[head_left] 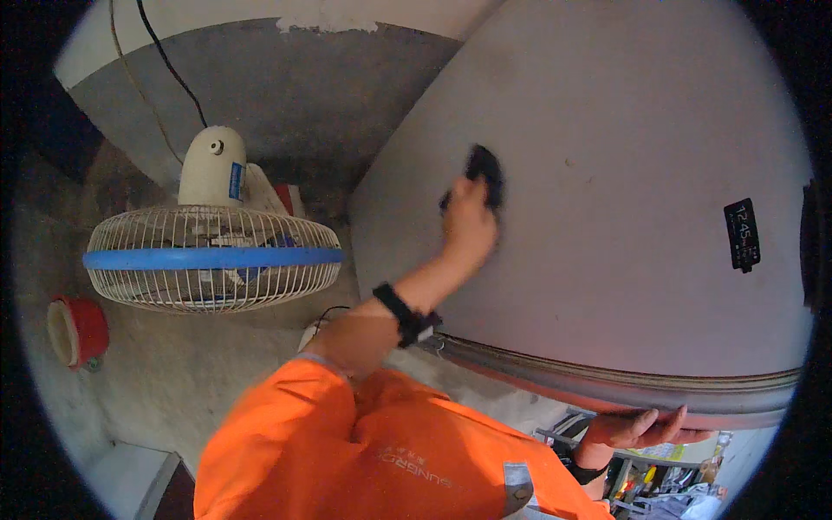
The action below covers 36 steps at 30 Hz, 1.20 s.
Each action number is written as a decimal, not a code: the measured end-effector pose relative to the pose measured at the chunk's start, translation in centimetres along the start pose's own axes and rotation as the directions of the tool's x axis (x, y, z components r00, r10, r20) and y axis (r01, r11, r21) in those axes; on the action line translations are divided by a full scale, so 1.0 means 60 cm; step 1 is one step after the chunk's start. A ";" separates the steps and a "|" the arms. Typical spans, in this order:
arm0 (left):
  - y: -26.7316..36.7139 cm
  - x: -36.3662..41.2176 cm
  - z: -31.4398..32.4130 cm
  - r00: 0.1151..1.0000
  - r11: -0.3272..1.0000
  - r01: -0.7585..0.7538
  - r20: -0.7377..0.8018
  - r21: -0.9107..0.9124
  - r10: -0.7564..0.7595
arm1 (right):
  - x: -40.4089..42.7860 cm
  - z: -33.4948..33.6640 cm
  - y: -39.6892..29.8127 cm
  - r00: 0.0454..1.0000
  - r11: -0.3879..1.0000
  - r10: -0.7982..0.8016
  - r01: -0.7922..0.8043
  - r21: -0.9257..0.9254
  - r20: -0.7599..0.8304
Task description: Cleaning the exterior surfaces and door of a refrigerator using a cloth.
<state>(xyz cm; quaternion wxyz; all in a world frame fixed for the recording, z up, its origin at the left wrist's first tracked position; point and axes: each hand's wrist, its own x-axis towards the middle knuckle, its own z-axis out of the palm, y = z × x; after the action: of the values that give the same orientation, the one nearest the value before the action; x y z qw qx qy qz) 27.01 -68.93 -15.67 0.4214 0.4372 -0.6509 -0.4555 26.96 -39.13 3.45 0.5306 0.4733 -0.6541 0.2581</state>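
A large flat grey panel (pixel 604 195), which looks like a refrigerator door, fills the right half of the view. My left hand (pixel 469 218) grips a dark cloth or pad (pixel 486 170) against it; motion blur hides what the pad is made of. A black watch or band (pixel 406 315) circles the left wrist. Lower right, my right hand (pixel 640 429) has its fingers spread along the panel's rounded lower edge (pixel 624 383), seemingly touching it and holding nothing. On the panel's right side sits a small black display (pixel 742 235) with writing.
Close on the left stands an electric fan (pixel 213 260) with a wire cage and blue rim, its black cord (pixel 172 65) running up. Farther left, a red bucket (pixel 88 331) rests on the concrete floor (pixel 169 383). Cluttered shelves (pixel 650 484) lie beyond my right hand.
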 end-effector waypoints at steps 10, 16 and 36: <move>0.234 -0.070 -0.082 0.758 0.673 -0.623 -0.096 -0.399 0.645 | 0.013 -0.003 0.002 0.998 0.990 -0.051 0.054 -0.129 0.024; 0.117 0.013 -0.045 0.926 0.877 -0.377 -0.150 -0.300 0.347 | 0.019 0.022 -0.021 0.987 0.977 0.153 -0.142 0.159 -0.057; 0.196 -0.046 -0.082 0.747 0.745 -0.665 -0.049 -0.056 0.663 | 0.024 0.005 0.005 0.993 0.992 -0.100 0.105 -0.071 0.068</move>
<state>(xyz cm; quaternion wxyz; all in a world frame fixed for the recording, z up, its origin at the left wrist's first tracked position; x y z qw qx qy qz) 30.20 -64.99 -3.63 0.5791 0.1680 -0.7422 -0.2926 26.59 -39.77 4.75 0.5392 0.4942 -0.6547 0.1906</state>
